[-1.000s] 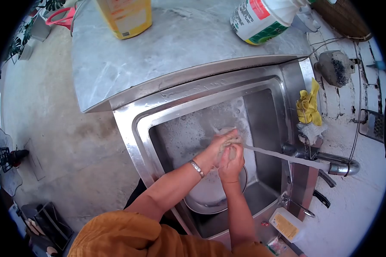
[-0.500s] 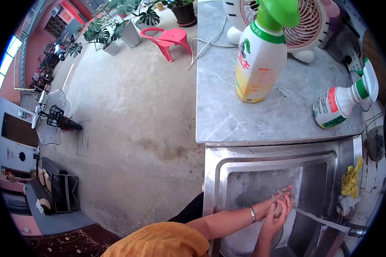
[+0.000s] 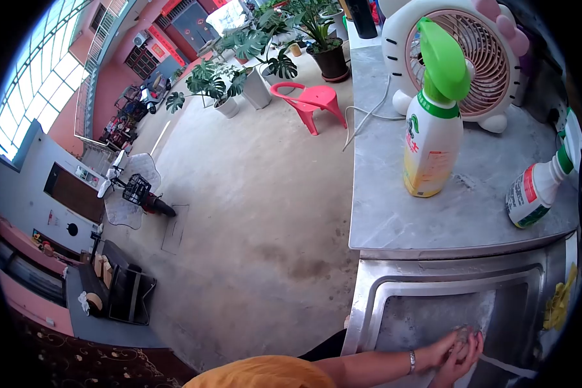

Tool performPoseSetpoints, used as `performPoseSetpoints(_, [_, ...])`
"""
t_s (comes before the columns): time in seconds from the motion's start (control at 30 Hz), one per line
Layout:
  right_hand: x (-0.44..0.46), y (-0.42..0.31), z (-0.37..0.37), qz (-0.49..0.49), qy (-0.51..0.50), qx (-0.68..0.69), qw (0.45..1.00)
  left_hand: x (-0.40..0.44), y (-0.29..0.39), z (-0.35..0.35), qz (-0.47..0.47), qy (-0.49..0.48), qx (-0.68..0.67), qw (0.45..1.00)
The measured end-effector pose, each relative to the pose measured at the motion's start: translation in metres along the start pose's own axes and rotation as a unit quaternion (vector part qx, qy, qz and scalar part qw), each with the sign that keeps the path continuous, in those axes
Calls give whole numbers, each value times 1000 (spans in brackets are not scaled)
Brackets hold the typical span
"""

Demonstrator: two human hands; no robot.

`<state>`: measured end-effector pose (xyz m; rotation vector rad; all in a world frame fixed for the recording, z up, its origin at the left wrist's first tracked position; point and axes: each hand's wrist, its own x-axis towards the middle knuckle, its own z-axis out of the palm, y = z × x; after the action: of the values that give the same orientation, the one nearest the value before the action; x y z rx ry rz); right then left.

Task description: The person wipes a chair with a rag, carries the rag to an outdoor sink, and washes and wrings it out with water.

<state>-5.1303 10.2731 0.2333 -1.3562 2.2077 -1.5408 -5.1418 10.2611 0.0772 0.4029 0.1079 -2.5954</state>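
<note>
My left hand (image 3: 441, 350), with a silver bracelet at the wrist, reaches over the metal sink (image 3: 376, 309) from the left. My right hand (image 3: 460, 368) comes up from below and meets it, fingers curled. Between the two hands shows a small grey-brown lump (image 3: 462, 336); its kind is too small and too covered to make out. A pale streak (image 3: 507, 367) runs from the hands toward the lower right, perhaps water or a spout.
Beyond the sink, a grey marbled counter (image 3: 385, 213) holds a large green-topped spray bottle (image 3: 433, 152), a smaller spray bottle (image 3: 530, 194) and a fan (image 3: 472, 58). A yellow cloth or glove (image 3: 559, 301) lies at the sink's right edge. A red chair (image 3: 313, 103) stands on the floor.
The view has shifted, so everything appears lower and further right. Both hands stay together over the sink, around the small lump.
</note>
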Motion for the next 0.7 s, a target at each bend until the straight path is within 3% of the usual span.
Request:
performPoseSetpoints(0.03, [-7, -18, -3, -95, -50, -47, 993, -21, 30, 27, -65, -32, -21, 997])
performPoseSetpoints(0.07, [-15, -22, -1, -93, -51, -45, 993, -30, 47, 48, -64, -29, -21, 997])
performPoseSetpoints(0.13, [-32, -19, 2, -112, -73, -93, 987, -42, 65, 79, 56, 89, 120, 987])
performPoseSetpoints(0.17, [-36, -8, 3, -72, -78, -80, 991, -44, 65, 84, 86, 112, 132, 981])
performPoseSetpoints(0.27, [-14, 59, 16, -91, -54, 5, 994, -29, 38, 37, 17, 131, 94, 987])
performPoseSetpoints(0.33, [23, 62, 18, 167, -63, 67, 982, -25, 34, 37, -23, 131, 78, 988])
performPoseSetpoints(0.37, [39, 85, 13, 164, -59, 66, 982, -29, 42, 53, -20, 116, 79, 990])
performPoseSetpoints(0.47, [63, 118, 14, 307, -190, 139, 922, -32, 36, 61, -8, 123, 66, 990])
performPoseSetpoints(0.53, [52, 111, 18, 256, -104, 209, 938, -32, 33, 57, -7, 141, 54, 989])
performPoseSetpoints(0.57, [45, 99, 15, 256, -107, 208, 938, -33, 32, 58, -6, 155, 70, 985])
performPoseSetpoints(0.63, [26, 68, 7, 36, -137, 33, 989, -36, 32, 58, -6, 170, 84, 982])
performPoseSetpoints(0.67, [14, 50, 6, 38, -138, 30, 989, -41, 34, 58, 0, 135, 83, 987])
performPoseSetpoints(0.7, [4, 29, 6, -25, -114, -1, 993, -46, 38, 58, 7, 100, 82, 992])
